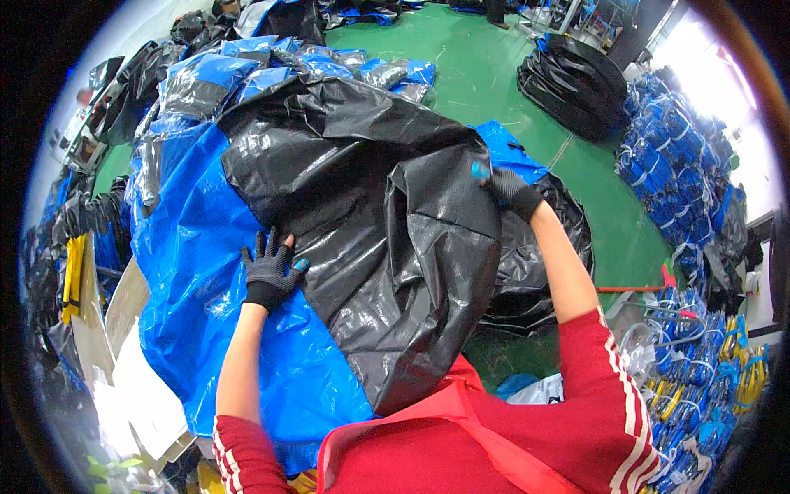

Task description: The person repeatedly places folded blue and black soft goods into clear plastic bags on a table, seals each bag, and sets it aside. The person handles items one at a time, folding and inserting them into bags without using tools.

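Note:
A large blue and black tarpaulin [329, 198], glossy and creased, is spread in front of me over a raised heap. Its black part is folded back over itself toward the right. My left hand [271, 276], in a dark knit glove with some bare or blue-covered fingertips, lies flat with fingers spread where blue meets black. At the right rim, my right hand [514, 193] in the same kind of glove closes on the black edge of the tarpaulin, its blue-tipped thumb on top. Its other fingers are partly hidden.
Behind the tarpaulin are stacked blue and black packages in clear film [206, 78]. Another black and blue tarpaulin [539, 255] lies under my right forearm. On the green floor [469, 62] stands a black coiled bundle [572, 86]. Tied blue bundles [671, 156] line the right side.

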A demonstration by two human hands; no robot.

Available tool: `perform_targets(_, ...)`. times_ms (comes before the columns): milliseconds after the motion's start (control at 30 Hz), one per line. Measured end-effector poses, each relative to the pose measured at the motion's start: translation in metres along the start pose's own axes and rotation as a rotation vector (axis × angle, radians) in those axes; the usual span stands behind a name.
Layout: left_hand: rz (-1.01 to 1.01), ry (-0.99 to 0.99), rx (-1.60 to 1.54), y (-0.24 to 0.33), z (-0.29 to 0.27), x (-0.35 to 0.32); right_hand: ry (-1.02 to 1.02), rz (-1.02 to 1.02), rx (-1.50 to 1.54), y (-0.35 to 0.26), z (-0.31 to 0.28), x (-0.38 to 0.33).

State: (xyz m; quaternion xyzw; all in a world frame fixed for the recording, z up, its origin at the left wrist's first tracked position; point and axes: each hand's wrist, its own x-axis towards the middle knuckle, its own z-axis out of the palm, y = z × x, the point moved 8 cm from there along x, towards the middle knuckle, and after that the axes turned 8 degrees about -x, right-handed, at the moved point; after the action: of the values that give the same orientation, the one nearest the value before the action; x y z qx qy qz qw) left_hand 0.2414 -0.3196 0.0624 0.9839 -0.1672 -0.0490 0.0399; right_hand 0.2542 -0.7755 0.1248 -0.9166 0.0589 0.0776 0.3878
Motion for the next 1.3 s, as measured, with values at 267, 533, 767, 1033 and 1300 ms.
perform_targets(267,0.273,0.301,-0.055,0.109,0.005,0.050,-0.186,-0.189,0.038,-0.013,0.028,-0.055)
perform_targets(533,0.229,-0.049,-0.189,0.082,-0.011,0.079,0.135,-0.280,-0.747,-0.115,-0.040,0.026)
perform_targets(767,0.207,0.195,-0.196,0.074,0.003,0.101,0.312,-0.537,-0.802,-0.259,0.075,0.175)
perform_targets(1033,0.369,0.393,-0.257,0.075,0.001,0.096,0.803,-0.844,-0.706,-0.268,0.068,0.178)
perform_targets(1300,0.016,0.124,-0.214,-0.043,-0.063,-0.092,-0.274,-0.707,-1.265,-0.141,0.231,0.162)
